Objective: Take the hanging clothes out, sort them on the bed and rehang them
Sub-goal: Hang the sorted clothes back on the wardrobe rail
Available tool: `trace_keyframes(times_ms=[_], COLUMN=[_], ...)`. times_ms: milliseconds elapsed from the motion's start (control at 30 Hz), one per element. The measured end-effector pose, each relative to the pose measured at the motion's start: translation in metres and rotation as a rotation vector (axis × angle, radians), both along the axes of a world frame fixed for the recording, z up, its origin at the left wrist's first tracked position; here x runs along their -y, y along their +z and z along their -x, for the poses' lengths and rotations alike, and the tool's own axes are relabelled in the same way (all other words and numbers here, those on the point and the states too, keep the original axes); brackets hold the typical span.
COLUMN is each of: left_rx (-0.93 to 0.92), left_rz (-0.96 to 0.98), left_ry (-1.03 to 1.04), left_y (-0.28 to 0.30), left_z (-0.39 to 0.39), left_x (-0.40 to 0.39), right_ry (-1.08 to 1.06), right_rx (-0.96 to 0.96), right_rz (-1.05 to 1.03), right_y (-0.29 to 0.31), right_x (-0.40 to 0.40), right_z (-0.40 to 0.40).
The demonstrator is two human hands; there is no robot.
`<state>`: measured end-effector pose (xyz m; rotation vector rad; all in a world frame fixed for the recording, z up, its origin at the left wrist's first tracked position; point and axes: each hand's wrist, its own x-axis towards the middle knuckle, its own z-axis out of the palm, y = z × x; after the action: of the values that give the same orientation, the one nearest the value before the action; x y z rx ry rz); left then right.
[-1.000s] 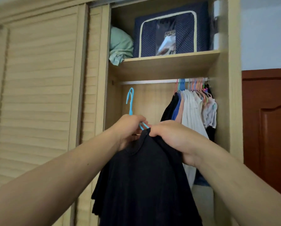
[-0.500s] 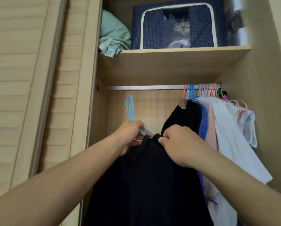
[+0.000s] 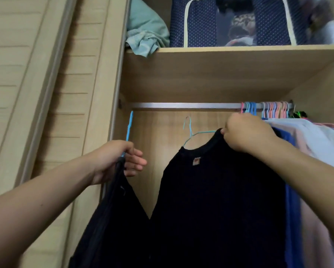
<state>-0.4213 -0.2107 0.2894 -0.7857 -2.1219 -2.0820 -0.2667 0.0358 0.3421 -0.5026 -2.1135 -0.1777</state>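
At the middle of the frame a black T-shirt (image 3: 216, 200) hangs on a thin blue wire hanger (image 3: 191, 135) whose hook points up, just below the silver rail (image 3: 181, 105) and not over it. The right hand (image 3: 247, 135), at centre right, pinches the shirt's shoulder beside the collar, fingers closed on the cloth; the hook lies to the left of this hand and above the collar, its long axis near upright. This hand looks the nearer one for lifting that hook to the rail. The left hand (image 3: 116, 157), at centre left, is closed on a second blue hanger (image 3: 130, 125) carrying another dark garment (image 3: 112, 219) that drops to the lower left. The shirt is plain, with a small label inside the neck. Other clothes (image 3: 317, 151) crowd the rail's right end.
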Motion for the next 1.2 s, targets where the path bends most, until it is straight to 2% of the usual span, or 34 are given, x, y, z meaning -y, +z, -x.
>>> trace_keyframes(times_ms=[133,233,433,500,600,667,933,1133,1200], left_rx=[-0.040,-0.025,-0.028,-0.039,-0.047,-0.043,-0.039,-0.044,-0.045], left_rz=[0.040,0.068,0.011,-0.007,0.012,0.004,0.015,0.015,0.022], left_ry=[0.009,0.032,0.057,0.066,0.104,0.116,0.142,0.174,0.191], left_y=[-0.003,-0.009,-0.010,-0.010,-0.010,-0.009,-0.007,-0.006,-0.006], left_z=[0.005,0.007,0.005,0.008,0.015,0.019,0.024,0.014,0.009], left_x=[-0.003,-0.005,-0.008,-0.009,-0.016,-0.020,-0.027,-0.032,-0.034], right_ry=[-0.037,-0.054,-0.075,-0.112,-0.227,-0.293,-0.527,-0.489,-0.480], right_rx=[-0.154,-0.198,0.017,0.062,0.046,0.062,0.052,0.048,-0.006], right_rz=[-0.051,-0.025,0.015,-0.051,-0.266,-0.329,-0.117,-0.119,-0.220], right_y=[0.050,0.070,0.053,0.043,0.035,0.033,0.047,0.046,0.046], right_x=[-0.007,-0.011,-0.025,-0.029,-0.034,-0.038,-0.119,-0.114,-0.090], right_z=[0.023,0.049,0.100,0.106,0.108,0.106,0.042,0.049,0.051])
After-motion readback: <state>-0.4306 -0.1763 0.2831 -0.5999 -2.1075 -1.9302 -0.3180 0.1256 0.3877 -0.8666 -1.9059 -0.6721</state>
